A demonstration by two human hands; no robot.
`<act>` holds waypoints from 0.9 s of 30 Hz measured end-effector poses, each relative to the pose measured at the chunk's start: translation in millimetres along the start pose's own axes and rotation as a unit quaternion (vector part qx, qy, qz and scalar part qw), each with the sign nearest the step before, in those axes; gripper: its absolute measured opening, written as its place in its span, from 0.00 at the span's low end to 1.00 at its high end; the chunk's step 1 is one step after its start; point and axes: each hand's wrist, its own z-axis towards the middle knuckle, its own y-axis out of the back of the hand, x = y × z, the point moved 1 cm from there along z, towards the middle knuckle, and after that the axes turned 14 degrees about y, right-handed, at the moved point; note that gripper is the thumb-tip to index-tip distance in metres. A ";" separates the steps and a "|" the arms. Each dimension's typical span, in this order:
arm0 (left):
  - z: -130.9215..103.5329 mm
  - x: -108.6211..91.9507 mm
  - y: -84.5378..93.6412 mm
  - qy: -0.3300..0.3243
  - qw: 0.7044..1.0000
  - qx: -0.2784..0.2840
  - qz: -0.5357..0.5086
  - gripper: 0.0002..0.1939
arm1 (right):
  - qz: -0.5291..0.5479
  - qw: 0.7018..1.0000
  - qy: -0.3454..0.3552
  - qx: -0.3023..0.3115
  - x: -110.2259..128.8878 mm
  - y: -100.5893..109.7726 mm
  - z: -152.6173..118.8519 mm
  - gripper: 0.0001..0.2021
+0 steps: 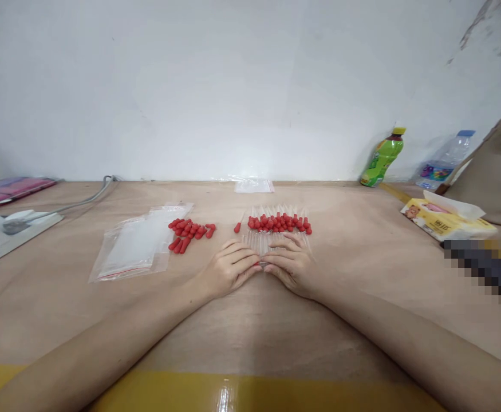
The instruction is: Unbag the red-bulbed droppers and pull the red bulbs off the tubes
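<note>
Both hands meet at the near edge of a clear zip bag point(311, 250), fingertips almost touching. My left hand point(233, 266) pinches that edge, where a bit of red shows at its fingertips. Pressed on the same edge from the other side is my right hand point(291, 264), thumb under the fingers. Thin clear tubes point(254, 243) lie lengthwise just beyond the fingers, seemingly inside the bag. Across them runs a cluster of red rubber bulbs point(276, 222), with more tubes pointing toward the wall. My fingers cover much of the bag's near edge.
Left of the hands lie loose red bulbs point(188, 229) and flat zip bags point(132, 246). A power strip point(27, 226) with cables is far left. At right are a green bottle point(383, 157), a clear bottle point(445, 160), a tissue pack point(443, 220) and a beige bag point(486, 177).
</note>
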 end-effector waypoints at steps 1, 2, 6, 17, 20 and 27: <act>0.2 -0.8 0.4 0.001 1.000 0.004 0.000 0.07 | 0.002 1.000 0.005 -0.005 0.6 -0.5 0.1 0.07; 0.4 -1.6 0.8 0.002 1.000 0.010 0.001 0.07 | 0.005 1.000 0.013 -0.009 1.2 -0.8 0.3 0.07; 0.4 -3.7 2.6 0.005 1.000 0.028 0.012 0.06 | 0.013 0.999 0.041 -0.018 3.6 0.5 1.8 0.06; -2.1 -2.1 5.1 0.018 0.999 0.044 0.011 0.05 | -0.025 0.995 0.097 -0.019 5.7 4.9 2.2 0.06; -3.4 -1.9 5.8 0.018 0.999 0.048 0.012 0.05 | -0.031 0.993 0.113 -0.015 5.8 6.7 0.9 0.06; -3.9 -4.4 10.1 -0.006 0.999 0.050 0.017 0.04 | -0.063 0.986 0.155 -0.003 6.9 12.2 -4.8 0.08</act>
